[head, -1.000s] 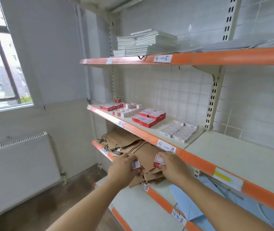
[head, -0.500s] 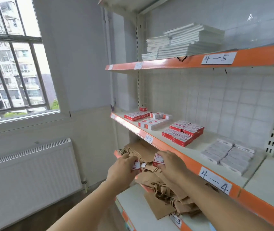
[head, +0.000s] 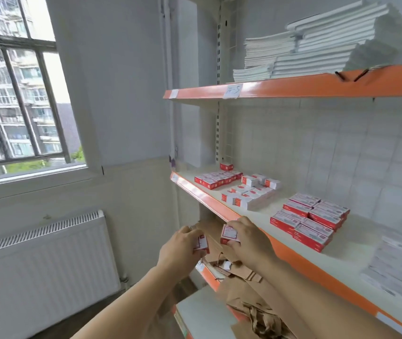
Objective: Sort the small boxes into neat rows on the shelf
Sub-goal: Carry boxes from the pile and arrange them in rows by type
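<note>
While each hand grips a box, both hover below the shelf.
Left hand [head: 179, 250] pinches one small red-and-white cardboard box [head: 201, 243], right hand [head: 249, 237] another [head: 229, 234]; lifting to the orange-edged white shelf [head: 219, 208] above could clip its lip and knock one loose.

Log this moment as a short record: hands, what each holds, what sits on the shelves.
left hand: grips a small red-and-white box
right hand: grips a second small box
middle shelf: groups of red-and-white boxes, white boxes toward its left end
top shelf: stacks of white booklets
lower shelf: brown paper bags
</note>
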{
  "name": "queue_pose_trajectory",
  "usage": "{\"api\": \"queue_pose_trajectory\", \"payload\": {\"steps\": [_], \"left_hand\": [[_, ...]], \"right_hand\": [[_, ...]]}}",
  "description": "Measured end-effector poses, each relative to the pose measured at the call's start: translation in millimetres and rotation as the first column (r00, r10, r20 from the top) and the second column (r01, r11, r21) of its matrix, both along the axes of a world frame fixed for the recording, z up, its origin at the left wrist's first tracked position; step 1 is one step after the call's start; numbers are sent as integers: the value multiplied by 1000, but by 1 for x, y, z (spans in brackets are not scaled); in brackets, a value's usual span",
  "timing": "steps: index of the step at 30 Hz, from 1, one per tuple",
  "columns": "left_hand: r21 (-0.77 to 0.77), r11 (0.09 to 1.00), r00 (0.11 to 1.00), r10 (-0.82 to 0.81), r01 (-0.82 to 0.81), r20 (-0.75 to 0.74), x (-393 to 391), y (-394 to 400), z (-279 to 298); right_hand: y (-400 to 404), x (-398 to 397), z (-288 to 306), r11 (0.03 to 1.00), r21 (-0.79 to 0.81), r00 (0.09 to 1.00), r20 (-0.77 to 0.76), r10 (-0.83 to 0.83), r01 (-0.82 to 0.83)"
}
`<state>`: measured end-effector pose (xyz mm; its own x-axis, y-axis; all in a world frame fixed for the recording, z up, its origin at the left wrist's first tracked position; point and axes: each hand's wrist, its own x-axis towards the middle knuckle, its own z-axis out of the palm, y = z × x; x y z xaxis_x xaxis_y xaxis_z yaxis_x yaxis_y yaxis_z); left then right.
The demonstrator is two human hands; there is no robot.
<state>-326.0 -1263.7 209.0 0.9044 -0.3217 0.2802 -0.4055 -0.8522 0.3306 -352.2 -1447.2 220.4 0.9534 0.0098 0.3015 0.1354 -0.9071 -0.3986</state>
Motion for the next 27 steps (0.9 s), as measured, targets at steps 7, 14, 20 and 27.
{"api": "queue_pose_trajectory", "payload": {"steps": [7,14,20,27], "left_hand": [[4,994,994,-114,114,4,104,30,7],[9,973,973,-230,229,17,193,46,14],[-28,957,957,-288,289,24,259,30,15],[-46,932,933,-357,358,40,321,-3,24]], "right_hand": [[42,91,4,992,18,992,13,-122,122],[59,161,9,969,-32,969,2,-247,247],[47,208,15,932,-73,935,27,-354,355],[19,261,23,884,-188,904,77,-422,428]]}}
